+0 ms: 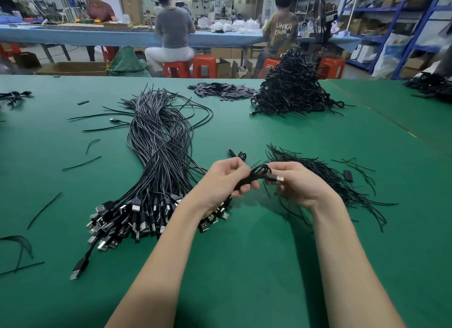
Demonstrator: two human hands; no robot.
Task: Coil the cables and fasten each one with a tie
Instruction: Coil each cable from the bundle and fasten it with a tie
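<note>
Both hands together above green table (244, 266), clamped on one coiled cable (254, 174): left hand (225, 178) grips coil body, right hand (298, 183) pinches end near USB plug (277, 179); tie on it not discernible

Progress, judged: tall heap of finished coils (291, 87) at back right; big uncoiled bundle (156, 151) left of hands still waiting, so much work left

Loose ties (322, 178) spread just right of hands; small flat black pieces (220, 89) far back; stray ties scattered left; workers on red stools beyond table; nothing blocks hands
</note>
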